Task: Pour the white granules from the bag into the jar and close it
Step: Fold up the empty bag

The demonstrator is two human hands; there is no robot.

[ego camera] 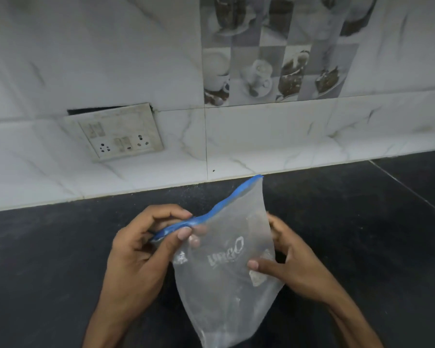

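Currently: fingers (167, 212) of the left hand (141, 249) are curled, thumb against them, pinching the blue zip strip (224, 204) at its left end. Right hand (289, 264): thumb lies flat on the front face, the other fingers are tucked behind the right edge, so this hand grips the side of the bag (221, 280).

Bag: clear plastic with white printed lettering, reading mirrored from this side. It is held over the tabletop (362, 222), tilted, with the strip running up and to the right from the left hand. The strip's far corner shows in line with the tabletop's back edge. The lower end runs off the bottom of the frame. Whitish patches show near the right thumb; cannot tell whether they are granules or print.

Tabletop: black stone, with faint pale specks near the back edge.

Behind it: white marbled wall tiles (274, 136). A grimy switch plate (116, 133) with sockets sits above the back-left part of the tabletop, its top edge standing off the wall. A grey patterned tile (274, 59) with cups is higher, to the right.
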